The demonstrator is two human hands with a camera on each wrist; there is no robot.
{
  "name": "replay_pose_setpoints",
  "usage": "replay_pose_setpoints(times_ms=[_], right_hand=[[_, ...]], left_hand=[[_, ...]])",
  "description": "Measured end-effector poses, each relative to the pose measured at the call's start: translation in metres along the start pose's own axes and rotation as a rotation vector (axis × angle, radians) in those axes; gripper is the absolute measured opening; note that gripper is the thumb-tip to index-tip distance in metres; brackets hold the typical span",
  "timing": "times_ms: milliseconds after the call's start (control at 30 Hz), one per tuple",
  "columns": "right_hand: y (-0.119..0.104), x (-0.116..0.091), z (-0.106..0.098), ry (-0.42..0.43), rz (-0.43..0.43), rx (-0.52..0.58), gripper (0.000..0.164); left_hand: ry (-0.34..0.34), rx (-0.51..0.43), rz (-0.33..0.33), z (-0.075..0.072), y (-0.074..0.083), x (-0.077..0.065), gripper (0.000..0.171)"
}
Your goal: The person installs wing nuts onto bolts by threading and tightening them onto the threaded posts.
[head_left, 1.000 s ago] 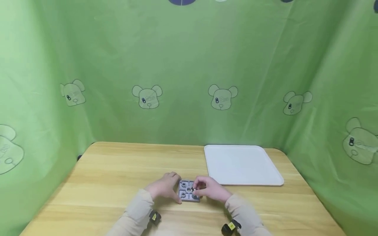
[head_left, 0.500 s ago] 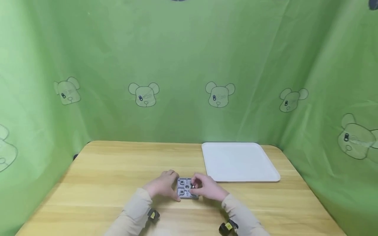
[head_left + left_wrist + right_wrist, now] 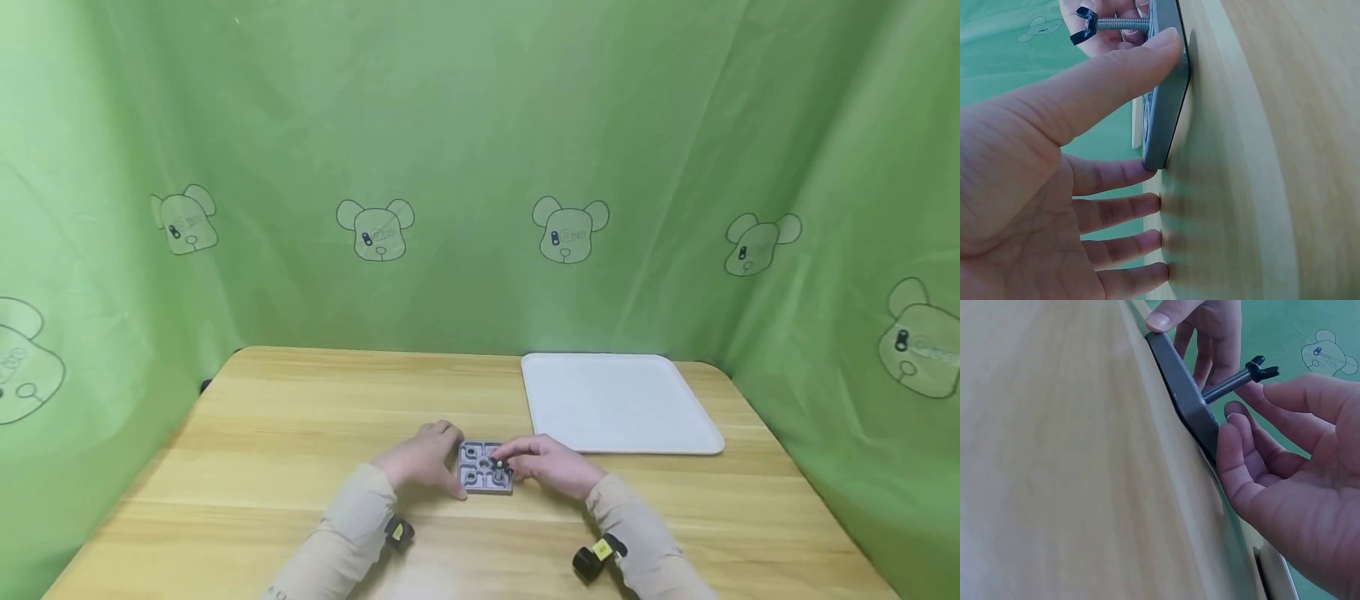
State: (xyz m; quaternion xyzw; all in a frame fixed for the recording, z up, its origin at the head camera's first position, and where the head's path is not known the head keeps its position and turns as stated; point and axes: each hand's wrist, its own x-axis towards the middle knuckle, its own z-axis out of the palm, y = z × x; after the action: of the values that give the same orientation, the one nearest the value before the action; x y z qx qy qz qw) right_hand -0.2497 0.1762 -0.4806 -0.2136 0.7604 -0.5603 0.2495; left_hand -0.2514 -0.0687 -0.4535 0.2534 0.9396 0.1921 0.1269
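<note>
A square grey plate [image 3: 485,489] with several ringed holes lies on the wooden table. From its near right part rises a wing screw [image 3: 1230,386], its threaded shaft exposed and its black winged head on top. My left hand [image 3: 423,458] holds the plate's left side between thumb and index finger, the other fingertips resting on the tabletop in the left wrist view. Around the screw's right side is my right hand [image 3: 557,467]. Its thumb and index finger stand spread close by the winged head, while lower curled fingers meet the plate's edge in the right wrist view.
A white tray [image 3: 618,404] lies at the back right of the wooden table [image 3: 337,400]. Green curtain [image 3: 465,308] with bear heads encloses the back and sides. Black cameras, such as the right wrist camera [image 3: 588,563], hang below both sleeves.
My right thumb and fingers, which pinched the wing screw's head earlier, have spread away from it, so more of the head shows. The left hand stays at the plate. The head view shifts slightly.
</note>
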Motion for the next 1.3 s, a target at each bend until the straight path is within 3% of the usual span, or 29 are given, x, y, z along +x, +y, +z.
replay_pose_setpoints(times_ms=[433,967,1133,1300], right_hand=[[-0.002,0.003,0.002,0.012,-0.018,0.011,0.035],[-0.01,0.006,0.016,0.149,-0.017,-0.089,0.026],[-0.007,0.005,0.013,0.121,-0.011,-0.096,0.029],[-0.001,0.001,0.002,0.023,-0.018,-0.066,0.039]], left_hand=[[0.001,0.006,-0.006,-0.002,0.002,0.001,0.09],[-0.011,0.005,-0.009,-0.003,0.003,-0.001,0.09],[-0.005,0.005,-0.01,-0.001,0.003,-0.001,0.09],[-0.002,0.01,-0.018,0.0,0.002,0.0,0.091]])
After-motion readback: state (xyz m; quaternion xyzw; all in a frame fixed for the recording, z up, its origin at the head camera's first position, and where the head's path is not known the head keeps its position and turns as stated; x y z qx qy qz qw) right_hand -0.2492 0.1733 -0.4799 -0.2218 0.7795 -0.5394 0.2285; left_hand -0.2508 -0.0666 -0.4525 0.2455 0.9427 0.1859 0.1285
